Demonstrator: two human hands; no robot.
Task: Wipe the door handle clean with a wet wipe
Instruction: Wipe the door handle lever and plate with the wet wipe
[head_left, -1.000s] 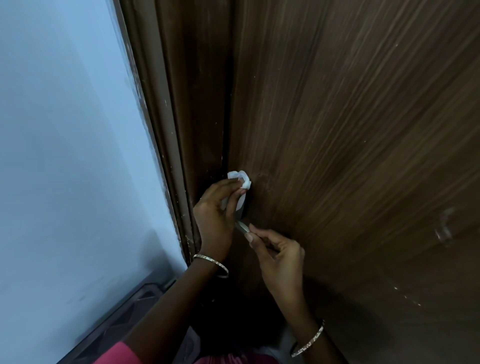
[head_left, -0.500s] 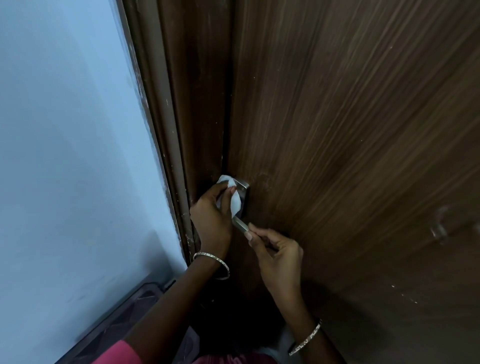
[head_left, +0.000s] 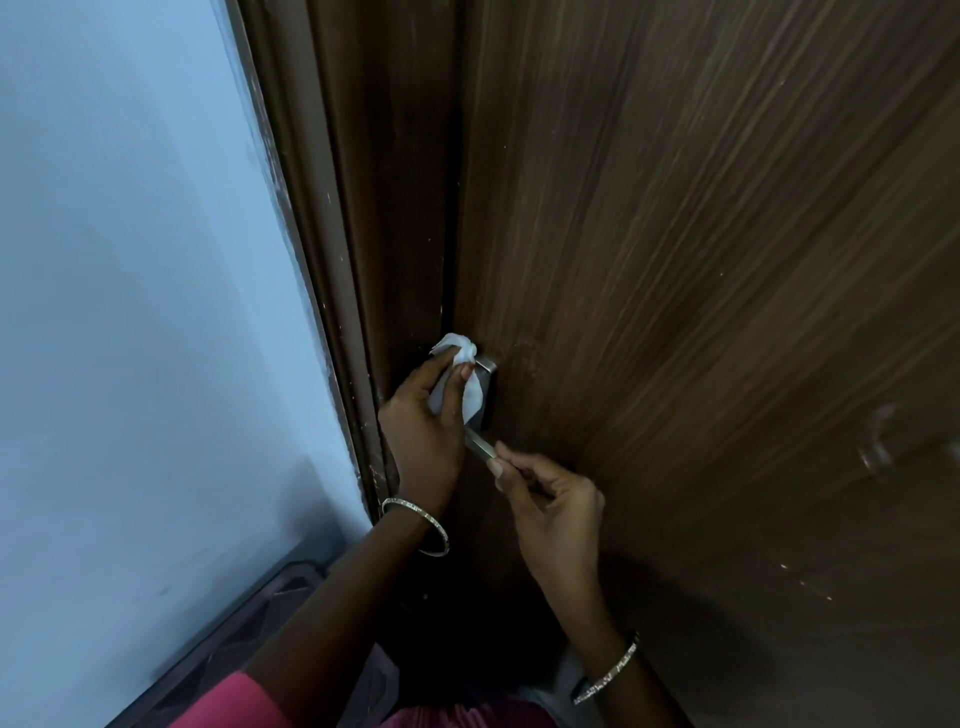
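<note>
A metal door handle (head_left: 480, 448) sticks out from a silver plate (head_left: 488, 387) near the left edge of the dark wooden door (head_left: 675, 260). My left hand (head_left: 423, 421) presses a crumpled white wet wipe (head_left: 467, 384) against the plate, covering most of it. My right hand (head_left: 545, 499) pinches the free end of the lever between thumb and fingers, just below and right of the left hand. Only a short piece of the lever shows between the two hands.
The brown door frame (head_left: 332, 208) runs down the left of the door, with a pale blue wall (head_left: 130, 312) beside it. A clear hook (head_left: 878, 447) sits on the door at the right. A dark mat (head_left: 228, 623) lies on the floor below.
The left hand has slid the wipe from the plate's top right to its top left and down over the face, uncovering the plate's right corner. The right hand has held still on the lever.
</note>
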